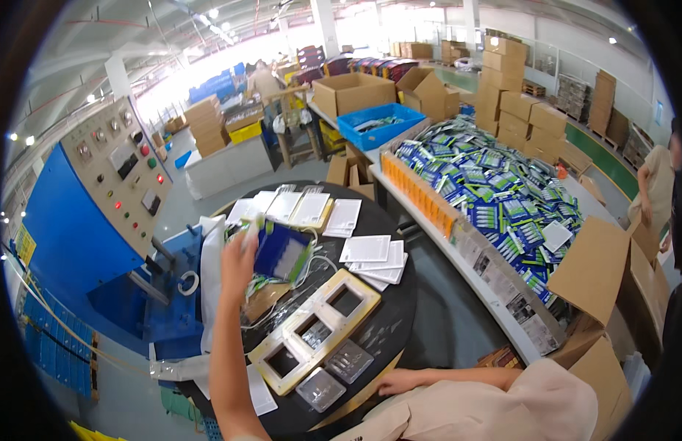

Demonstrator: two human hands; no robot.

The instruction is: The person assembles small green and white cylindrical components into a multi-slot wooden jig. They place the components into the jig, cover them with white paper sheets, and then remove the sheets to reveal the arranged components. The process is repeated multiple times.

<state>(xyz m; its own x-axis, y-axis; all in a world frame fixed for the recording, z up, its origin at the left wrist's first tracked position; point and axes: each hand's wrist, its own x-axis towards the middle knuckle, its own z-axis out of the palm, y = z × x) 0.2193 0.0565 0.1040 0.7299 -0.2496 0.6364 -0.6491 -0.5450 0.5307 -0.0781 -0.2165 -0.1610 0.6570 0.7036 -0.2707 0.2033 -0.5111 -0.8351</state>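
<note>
My left hand (240, 255) is closed on blue-and-green printed cards (281, 252), holding them tilted above the left side of a round black table (389, 323). Blurring hides how many cards there are. At the table's near edge rests my right hand (400, 381), fingers loosely bent and nothing seen in them. Between the hands lies a cream-coloured frame (317, 334) with three square openings. Clear plastic blister trays (320, 389) sit beside it, near my right hand. White-backed cards in clear blisters (310, 209) line the table's far side, with a loose stack of white cards (374, 257) at its right.
A blue machine (84, 235) with a button panel (120, 169) stands left. On the right, a long bench holds a heap of blue-green packages (495, 198) behind an orange edge strip (422, 195). An open carton (594, 275) is at near right. People are nearby.
</note>
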